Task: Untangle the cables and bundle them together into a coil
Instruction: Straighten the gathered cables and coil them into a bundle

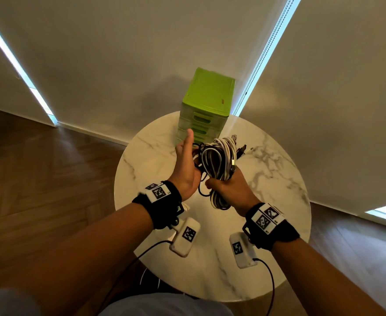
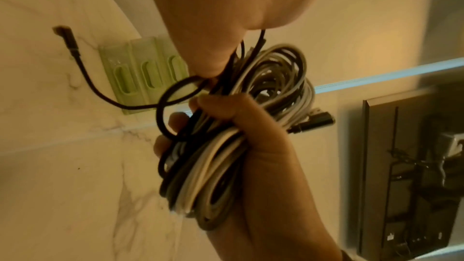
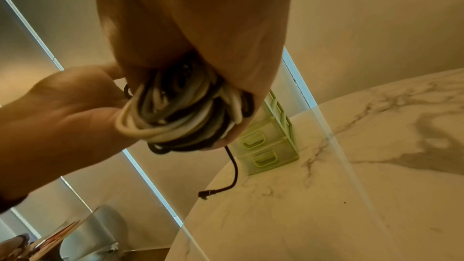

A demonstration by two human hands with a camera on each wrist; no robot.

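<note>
A coil of white, grey and black cables point(image 1: 217, 160) is held up above the round marble table point(image 1: 210, 258). My right hand point(image 1: 230, 190) grips the coil's lower part in a fist point(image 2: 256, 146). To its left my left hand point(image 1: 185, 165) has the thumb straight up and the palm against black cable strands, which run in under the palm point(image 2: 226, 7); its fingers are hidden behind the coil. One loose black cable end with its plug point(image 2: 67, 35) hangs down to the tabletop point(image 3: 204, 194). Other plugs point(image 2: 316, 120) stick out of the coil's far side.
A green drawer unit point(image 1: 206, 103) stands at the table's far edge, just behind the coil. Beyond it is a wall with blinds. Wooden floor surrounds the table point(image 3: 351, 195). Thin black leads run back from my wrist cameras over the near table edge.
</note>
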